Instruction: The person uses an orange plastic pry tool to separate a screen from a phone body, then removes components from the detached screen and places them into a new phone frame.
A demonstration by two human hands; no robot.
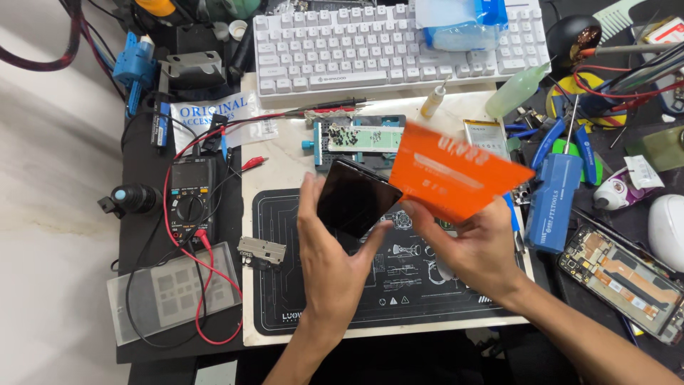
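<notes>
My left hand (329, 249) grips a dark smartphone (356, 196) by its edges, its black glass tilted up over the black work mat (278, 299). My right hand (474, 246) holds a flat orange package (456, 171) by its lower edge, lifted just right of the phone and touching its corner. Both hands hover above the mat near the table's front.
A white keyboard (356, 46) lies at the back. A multimeter (191, 203) with red and black leads sits at the left. A blue screwdriver (552, 199), an opened phone (623, 278), bottles and tools crowd the right. A screw tray (356, 135) lies behind the phone.
</notes>
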